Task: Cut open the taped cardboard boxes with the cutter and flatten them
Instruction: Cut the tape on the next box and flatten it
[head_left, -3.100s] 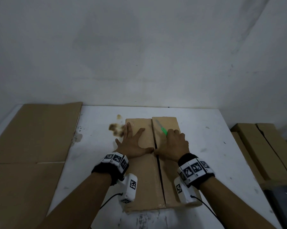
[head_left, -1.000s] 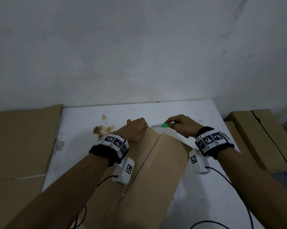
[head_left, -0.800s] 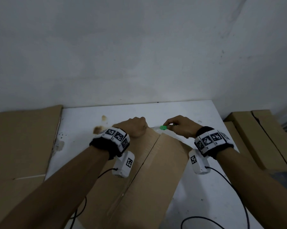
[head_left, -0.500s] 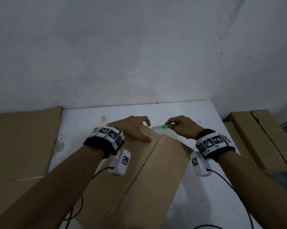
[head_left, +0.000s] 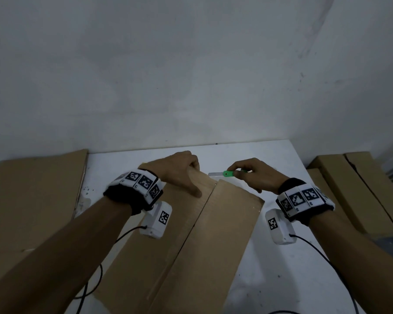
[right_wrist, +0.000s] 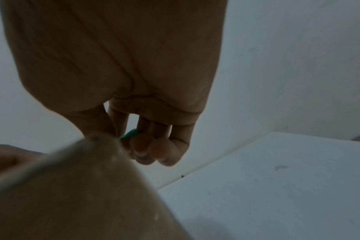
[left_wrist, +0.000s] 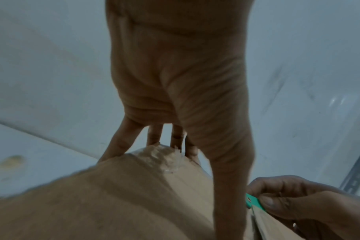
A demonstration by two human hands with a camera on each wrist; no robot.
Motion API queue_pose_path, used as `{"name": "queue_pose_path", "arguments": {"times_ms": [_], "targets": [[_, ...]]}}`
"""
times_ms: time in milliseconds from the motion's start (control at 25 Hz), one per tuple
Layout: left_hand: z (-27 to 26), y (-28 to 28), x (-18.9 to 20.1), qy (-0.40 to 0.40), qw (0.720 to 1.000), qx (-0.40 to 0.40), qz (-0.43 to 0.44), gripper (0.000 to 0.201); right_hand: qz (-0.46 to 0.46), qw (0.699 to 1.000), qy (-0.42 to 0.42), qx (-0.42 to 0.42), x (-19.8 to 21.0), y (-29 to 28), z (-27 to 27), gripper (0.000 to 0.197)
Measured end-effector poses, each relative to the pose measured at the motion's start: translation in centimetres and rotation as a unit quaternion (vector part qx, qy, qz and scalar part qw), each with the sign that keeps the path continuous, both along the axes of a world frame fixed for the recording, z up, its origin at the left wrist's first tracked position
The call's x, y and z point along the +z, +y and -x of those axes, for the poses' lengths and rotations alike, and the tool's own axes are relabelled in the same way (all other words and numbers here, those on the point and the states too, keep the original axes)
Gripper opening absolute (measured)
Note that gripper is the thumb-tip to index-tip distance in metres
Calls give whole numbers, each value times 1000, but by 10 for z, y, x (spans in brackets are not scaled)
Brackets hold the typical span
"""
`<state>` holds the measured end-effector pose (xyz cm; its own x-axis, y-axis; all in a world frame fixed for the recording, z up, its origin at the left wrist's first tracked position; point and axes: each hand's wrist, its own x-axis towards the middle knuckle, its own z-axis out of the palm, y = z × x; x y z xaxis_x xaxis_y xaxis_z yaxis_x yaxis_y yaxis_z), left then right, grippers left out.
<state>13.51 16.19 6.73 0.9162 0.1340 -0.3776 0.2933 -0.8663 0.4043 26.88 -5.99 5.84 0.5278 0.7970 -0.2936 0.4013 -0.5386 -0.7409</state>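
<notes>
Box (head_left: 186, 241) on counter (head_left: 270, 257): left hand (head_left: 179, 171) grips its far edge, right hand (head_left: 254, 175) pinches cutter (head_left: 227, 173); flat cardboard (head_left: 32, 189) left, blade tip hidden.

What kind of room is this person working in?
Probably a plain storeroom or packing area: a bare white wall, a stained white table, flattened cardboard on one side and cardboard boxes stacked on the other.

Dim, flat, bluish light in all views; no glare, only soft shadows. Head view fairly sharp, wide-angle bending at the edges, corners darker. Both wrist views noisy; cardboard (right_wrist: 72, 194) at lower left blurred, out of focus. Palms in shade.
</notes>
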Motion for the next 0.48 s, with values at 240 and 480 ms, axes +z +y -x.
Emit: {"name": "queue_pose_path", "arguments": {"times_ms": [240, 480], "targets": [[-3, -5, 14, 37, 999, -2, -30, 42, 1, 998, -35, 47, 22, 12, -1, 23], [-2, 1, 24, 41, 999, 12, 4, 40, 29, 993, -65, 95, 36, 17, -2, 21]]}}
